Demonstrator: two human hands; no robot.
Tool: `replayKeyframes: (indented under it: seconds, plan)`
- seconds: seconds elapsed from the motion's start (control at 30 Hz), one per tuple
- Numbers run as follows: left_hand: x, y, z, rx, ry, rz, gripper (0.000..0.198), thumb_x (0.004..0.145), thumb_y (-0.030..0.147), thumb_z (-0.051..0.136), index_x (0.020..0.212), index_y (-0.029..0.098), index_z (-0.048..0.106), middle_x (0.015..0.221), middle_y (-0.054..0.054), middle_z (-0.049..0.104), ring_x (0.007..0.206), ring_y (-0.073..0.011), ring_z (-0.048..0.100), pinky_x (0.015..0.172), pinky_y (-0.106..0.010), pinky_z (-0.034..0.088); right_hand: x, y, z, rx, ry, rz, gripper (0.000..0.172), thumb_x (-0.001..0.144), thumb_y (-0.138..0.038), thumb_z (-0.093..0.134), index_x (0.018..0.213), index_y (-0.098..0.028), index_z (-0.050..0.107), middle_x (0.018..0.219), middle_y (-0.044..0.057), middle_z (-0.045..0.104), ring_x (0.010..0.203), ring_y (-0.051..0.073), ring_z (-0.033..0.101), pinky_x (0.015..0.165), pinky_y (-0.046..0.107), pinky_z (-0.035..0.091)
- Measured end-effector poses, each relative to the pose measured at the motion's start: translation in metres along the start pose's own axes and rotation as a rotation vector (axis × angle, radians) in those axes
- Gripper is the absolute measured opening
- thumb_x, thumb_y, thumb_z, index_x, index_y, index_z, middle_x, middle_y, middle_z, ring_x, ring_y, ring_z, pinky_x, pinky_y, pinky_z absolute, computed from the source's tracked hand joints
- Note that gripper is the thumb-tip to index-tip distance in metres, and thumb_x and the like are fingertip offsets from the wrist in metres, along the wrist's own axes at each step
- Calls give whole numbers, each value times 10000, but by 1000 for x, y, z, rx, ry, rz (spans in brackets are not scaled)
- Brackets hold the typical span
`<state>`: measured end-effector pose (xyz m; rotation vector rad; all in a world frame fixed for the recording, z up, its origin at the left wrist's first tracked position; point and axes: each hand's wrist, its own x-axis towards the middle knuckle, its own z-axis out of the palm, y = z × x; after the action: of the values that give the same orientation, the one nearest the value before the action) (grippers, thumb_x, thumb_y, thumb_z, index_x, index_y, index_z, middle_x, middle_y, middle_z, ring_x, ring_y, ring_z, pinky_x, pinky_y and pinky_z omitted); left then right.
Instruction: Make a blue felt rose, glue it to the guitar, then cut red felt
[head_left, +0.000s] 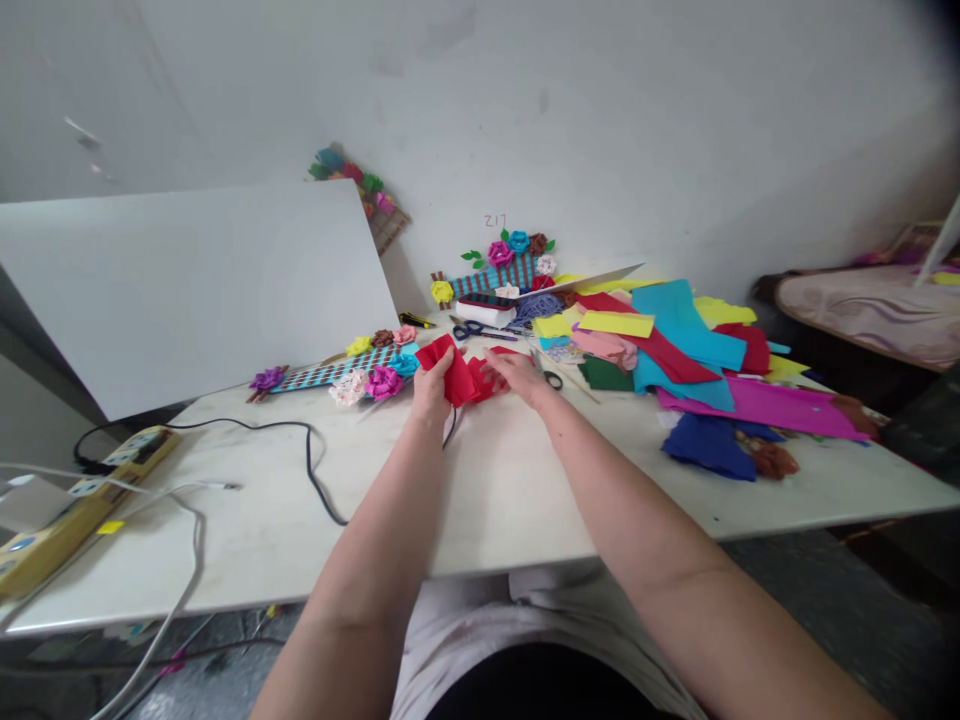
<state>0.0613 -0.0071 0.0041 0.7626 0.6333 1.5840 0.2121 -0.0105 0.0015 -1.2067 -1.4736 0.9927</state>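
My left hand [432, 390] is closed on a red piece of crepe paper [456, 382], with the thumb on top. Just to the right, my right hand [519, 376] has its fingers stretched out over more red paper pieces [481, 382], touching them. Part of that red paper is hidden behind the fingers. Dark-handled scissors [469, 329] lie beyond the hands, and another black handle loop [553, 380] shows beside my right wrist. A woven blue and brown strip with paper flowers [337, 371] lies to the left of my left hand.
Coloured crepe paper sheets [686, 330] pile up on the right of the white table [517, 480]. A power strip [82, 510] and cables occupy the left. A white board [202, 290] leans on the wall, near a second flowered woven piece [495, 275].
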Motion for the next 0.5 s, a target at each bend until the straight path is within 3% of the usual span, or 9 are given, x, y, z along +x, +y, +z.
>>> replayKeyframes:
  seconds: [0.1, 0.2, 0.33, 0.5]
  plan:
    - [0, -2, 0, 20, -24, 8, 345, 584, 255, 801, 858, 135, 628, 864, -86, 698, 712, -190, 670, 739, -344, 541, -6, -5, 10, 136, -128, -36, 460, 722, -622, 557, 645, -170, 591, 596, -10, 573, 538, 109, 502, 505, 217, 357]
    - [1, -4, 1, 43, -31, 15, 362, 544, 258, 822, 832, 130, 642, 824, -73, 692, 709, -187, 666, 736, -330, 532, -6, -4, 17, 85, -142, -153, 423, 657, -534, 661, 538, -174, 473, 504, -62, 424, 494, 74, 386, 496, 205, 297]
    - [-1, -6, 1, 72, -51, 25, 351, 521, 262, 831, 787, 130, 645, 741, -48, 679, 655, -162, 647, 694, -295, 526, 1, 4, 25, -30, -51, -244, 428, 670, -472, 642, 494, -187, 375, 491, -73, 298, 492, 72, 290, 492, 221, 240]
    - [-1, -5, -1, 84, -73, -30, 369, 483, 227, 842, 781, 127, 650, 742, -55, 686, 656, -175, 649, 704, -320, 536, 6, 6, 25, -200, 165, -261, 310, 750, -401, 532, 535, -193, 448, 512, -49, 344, 533, 105, 337, 529, 234, 270]
